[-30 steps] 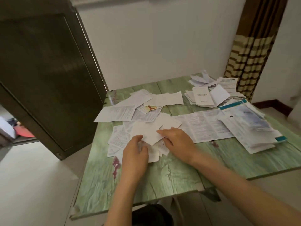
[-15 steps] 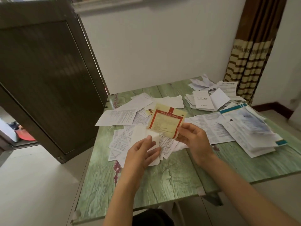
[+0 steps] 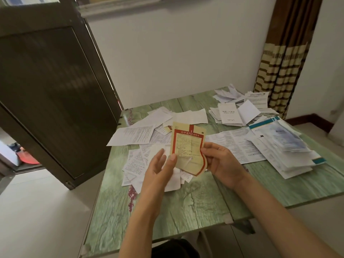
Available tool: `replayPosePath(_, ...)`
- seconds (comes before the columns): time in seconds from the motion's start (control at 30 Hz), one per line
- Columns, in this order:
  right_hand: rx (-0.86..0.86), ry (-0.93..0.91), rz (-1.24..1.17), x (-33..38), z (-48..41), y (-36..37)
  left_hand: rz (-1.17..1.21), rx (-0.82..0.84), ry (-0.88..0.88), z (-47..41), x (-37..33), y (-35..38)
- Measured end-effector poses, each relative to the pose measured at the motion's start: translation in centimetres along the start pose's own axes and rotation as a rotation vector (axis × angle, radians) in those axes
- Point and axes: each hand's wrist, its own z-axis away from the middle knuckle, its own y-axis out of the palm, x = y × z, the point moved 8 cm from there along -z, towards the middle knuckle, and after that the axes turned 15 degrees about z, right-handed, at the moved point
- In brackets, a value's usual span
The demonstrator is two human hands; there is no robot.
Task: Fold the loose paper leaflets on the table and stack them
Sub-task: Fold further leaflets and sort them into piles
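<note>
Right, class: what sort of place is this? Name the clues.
Probably a room in a home: a striped curtain, an open dark door, and a green wood-grain table strewn with leaflets.

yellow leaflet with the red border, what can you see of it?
The yellow leaflet is thin cream-yellow paper with a red border, a red title band and fine printed text. It is held nearly upright above the table, unfolded, its lower end curling. The right hand pinches its right edge; the thumb of the left hand touches its lower left edge.
</note>
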Motion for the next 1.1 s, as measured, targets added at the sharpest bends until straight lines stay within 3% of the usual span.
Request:
replayPosePath(0.17,-0.034,0.008,0.029,0.0,0.1,0.0,-0.07,0.031,0.066,0.5,-0.9,0.7)
replayPosePath(0.4,0.023,0.002,0.18,0.1,0.5,0.8,-0.186,-0.131,0.201,0.2,-1.2,-0.1)
replayPosePath(0.7,0.04,0.005,0.326,-0.2,0.6,1.0,-0.152,-0.197,0.146,0.1,-0.9,-1.1)
replayPosePath(1.1,0.0,-0.013,0.336,-0.2,0.8,0.9,-0.126,-0.19,0.026,0.0,-0.1,-1.0)
